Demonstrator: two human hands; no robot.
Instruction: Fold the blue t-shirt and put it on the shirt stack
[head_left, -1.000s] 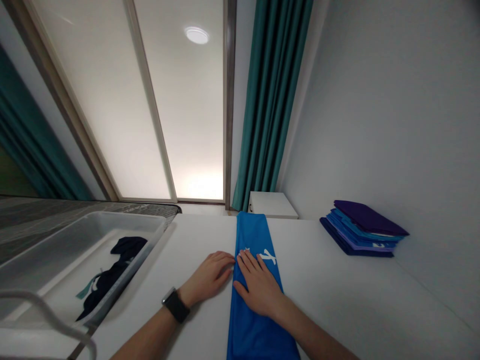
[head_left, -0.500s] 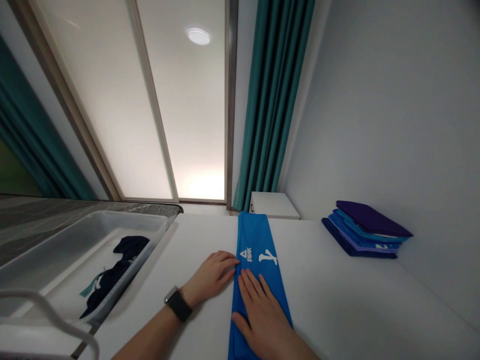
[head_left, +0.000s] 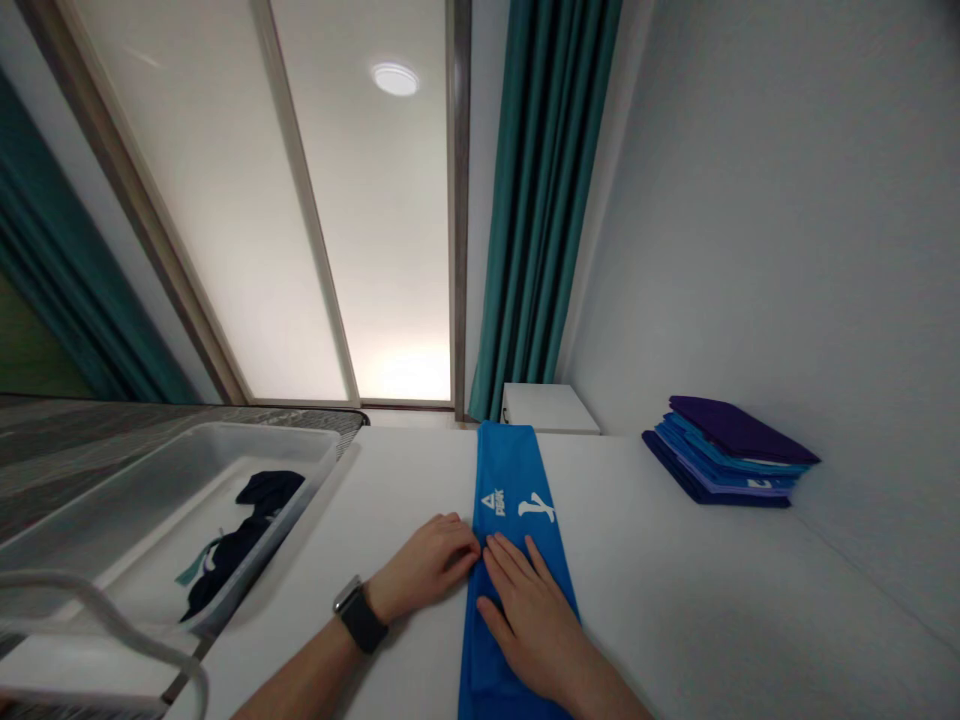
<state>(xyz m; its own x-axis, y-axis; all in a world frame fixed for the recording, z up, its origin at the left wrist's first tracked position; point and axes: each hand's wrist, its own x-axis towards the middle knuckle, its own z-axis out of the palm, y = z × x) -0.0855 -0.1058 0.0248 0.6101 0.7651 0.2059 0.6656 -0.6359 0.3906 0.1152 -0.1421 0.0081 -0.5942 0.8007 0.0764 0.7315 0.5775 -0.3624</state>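
Observation:
A blue garment (head_left: pixel 517 470) with a white PEAK logo and a white figure print lies on the white table, folded into a long narrow strip. Its near end runs out of the picture. My right hand (head_left: pixel 536 610) rests flat on the strip below the prints, fingers stretched out. At the strip's left edge, my left hand (head_left: pixel 431 560), with a dark watch (head_left: pixel 360 612) on its wrist, has its fingers curled and pressed toward the thumb on the fabric edge. The fingertips are partly hidden.
Several folded garments (head_left: pixel 735 450) in purple and blue are stacked at the table's right, against the wall. To the left stands a translucent plastic bin (head_left: pixel 247 437) with a dark crumpled garment (head_left: pixel 240 545) inside. A grey curved bar (head_left: pixel 97 605) crosses the lower left.
My left hand has slid slightly toward me along the strip's edge, its fingers more curled. The right hand stays flat on the garment, shifted slightly right. The view has moved a little.

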